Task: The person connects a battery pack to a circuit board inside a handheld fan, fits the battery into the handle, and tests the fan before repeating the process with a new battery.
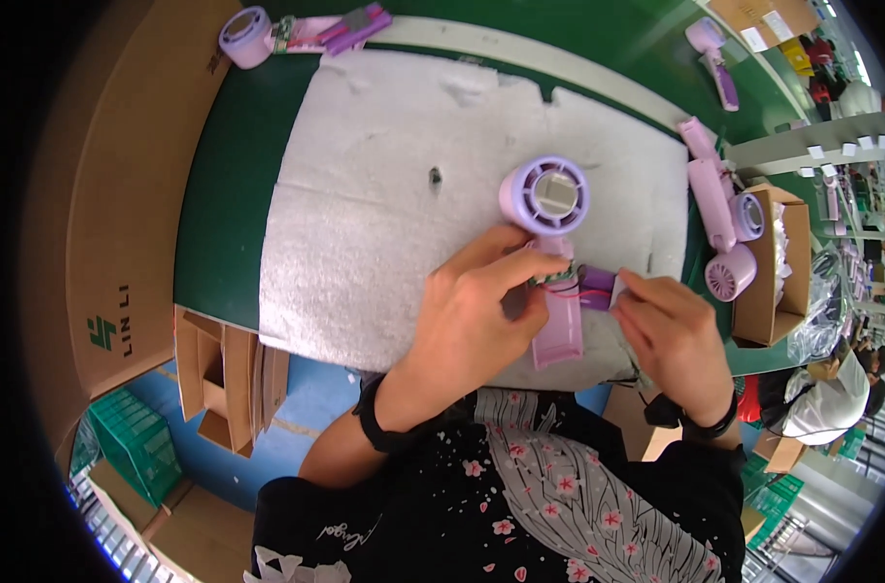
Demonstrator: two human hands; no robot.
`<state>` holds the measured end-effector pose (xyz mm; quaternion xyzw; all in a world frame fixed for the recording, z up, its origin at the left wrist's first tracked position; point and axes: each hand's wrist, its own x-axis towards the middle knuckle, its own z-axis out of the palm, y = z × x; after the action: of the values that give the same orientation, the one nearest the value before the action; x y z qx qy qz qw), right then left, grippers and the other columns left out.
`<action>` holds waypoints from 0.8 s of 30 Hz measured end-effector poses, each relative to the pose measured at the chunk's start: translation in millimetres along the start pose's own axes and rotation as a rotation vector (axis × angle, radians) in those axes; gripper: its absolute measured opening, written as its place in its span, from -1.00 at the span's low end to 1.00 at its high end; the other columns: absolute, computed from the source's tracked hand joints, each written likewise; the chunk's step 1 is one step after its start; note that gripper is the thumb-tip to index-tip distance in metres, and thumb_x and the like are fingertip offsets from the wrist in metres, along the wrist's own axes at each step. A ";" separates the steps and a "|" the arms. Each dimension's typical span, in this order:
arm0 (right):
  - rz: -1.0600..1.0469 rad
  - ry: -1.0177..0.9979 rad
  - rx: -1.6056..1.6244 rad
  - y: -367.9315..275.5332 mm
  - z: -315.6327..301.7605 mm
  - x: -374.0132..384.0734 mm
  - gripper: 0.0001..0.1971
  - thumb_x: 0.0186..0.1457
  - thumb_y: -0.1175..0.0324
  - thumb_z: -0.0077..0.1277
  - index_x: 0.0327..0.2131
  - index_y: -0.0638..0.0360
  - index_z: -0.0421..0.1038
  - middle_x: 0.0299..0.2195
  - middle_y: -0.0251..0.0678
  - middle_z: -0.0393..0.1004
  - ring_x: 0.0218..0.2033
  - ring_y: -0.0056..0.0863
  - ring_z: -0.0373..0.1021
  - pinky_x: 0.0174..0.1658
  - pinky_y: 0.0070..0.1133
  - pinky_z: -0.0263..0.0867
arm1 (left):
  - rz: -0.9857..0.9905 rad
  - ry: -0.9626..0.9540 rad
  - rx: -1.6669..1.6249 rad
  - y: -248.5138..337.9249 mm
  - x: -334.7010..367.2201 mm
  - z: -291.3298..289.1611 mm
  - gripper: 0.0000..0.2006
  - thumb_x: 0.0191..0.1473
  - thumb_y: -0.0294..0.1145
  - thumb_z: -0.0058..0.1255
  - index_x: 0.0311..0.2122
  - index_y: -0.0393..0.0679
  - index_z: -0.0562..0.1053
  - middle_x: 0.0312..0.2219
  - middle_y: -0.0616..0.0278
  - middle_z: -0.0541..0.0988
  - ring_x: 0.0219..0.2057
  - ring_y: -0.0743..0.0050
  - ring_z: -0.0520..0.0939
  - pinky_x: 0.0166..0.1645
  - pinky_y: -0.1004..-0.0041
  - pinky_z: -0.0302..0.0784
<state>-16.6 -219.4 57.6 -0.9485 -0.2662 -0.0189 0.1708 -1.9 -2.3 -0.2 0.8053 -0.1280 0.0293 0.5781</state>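
A small handheld fan [547,194] with a lilac round head lies on the white foam sheet [365,185], its open pink handle shell [557,340] toward me. My left hand [472,301] is closed at the top of the handle, thumb and forefinger at the green circuit board [557,276]. Just right of the shell, my right hand [678,325] pinches a purple battery [596,288] by its right end. Thin red and dark wires [567,290] run between board and battery. Fingers partly cover the board.
Another opened fan [246,39] lies at the far left. More fan parts [712,204] lie along the sheet's right edge, beside a cardboard box [792,262]. A tall carton [122,204] stands left. One fan [712,58] is at the far right. Other people [831,398] are at right.
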 end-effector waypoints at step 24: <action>-0.038 0.086 0.052 7.4 27.9 -2.4 -0.81 -0.16 0.56 0.20 -0.38 0.28 0.46 -0.21 -0.15 0.52 -0.35 -0.25 0.48 -0.32 -0.45 0.44 | 0.022 -0.041 0.015 -14.7 -1.9 -10.5 -0.66 -0.16 -0.70 0.10 -0.20 -0.14 0.57 -0.27 0.18 0.57 -0.42 0.47 0.57 -0.34 0.53 0.48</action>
<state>-16.4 -217.1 28.7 -0.9368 -0.2769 -0.0557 0.2064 0.8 12.3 -10.6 0.8085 -0.1483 0.0200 0.5691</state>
